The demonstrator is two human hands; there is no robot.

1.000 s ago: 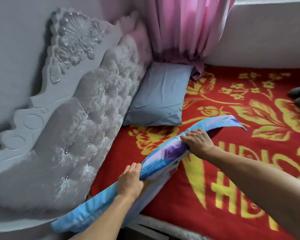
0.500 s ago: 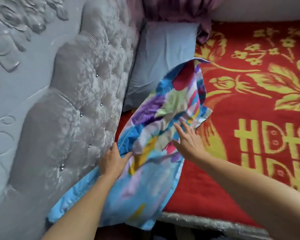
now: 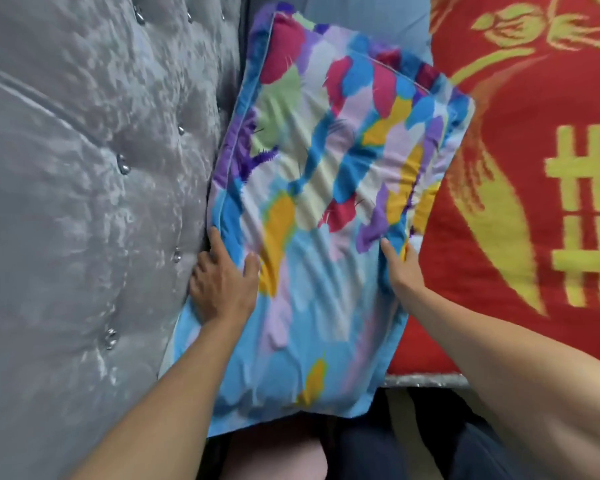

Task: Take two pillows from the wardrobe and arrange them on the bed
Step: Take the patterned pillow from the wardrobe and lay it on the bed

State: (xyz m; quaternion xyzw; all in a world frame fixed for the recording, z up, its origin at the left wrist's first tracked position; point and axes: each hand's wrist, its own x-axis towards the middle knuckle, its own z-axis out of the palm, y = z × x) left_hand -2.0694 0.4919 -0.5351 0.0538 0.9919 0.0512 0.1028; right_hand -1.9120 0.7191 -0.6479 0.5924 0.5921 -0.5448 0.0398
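A multicoloured pillow (image 3: 323, 216) with blue, purple, yellow and red patches lies flat along the headboard side of the bed, its near end hanging past the mattress edge. My left hand (image 3: 222, 282) grips its left edge, thumb on top, against the headboard. At the pillow's right edge my right hand (image 3: 402, 268) holds the border, fingers tucked under. A plain grey-blue pillow (image 3: 371, 19) peeks out behind the coloured one at the top.
The tufted grey headboard (image 3: 94, 188) fills the left side. A red bedspread (image 3: 541, 188) with yellow flowers and characters covers the bed on the right. The mattress edge (image 3: 426, 379) runs along the bottom right, dark floor below it.
The coloured pillow was held on edge, then turned over and laid flat beside the headboard. Both hands slid to its side edges. The camera has dropped closer to the bed.
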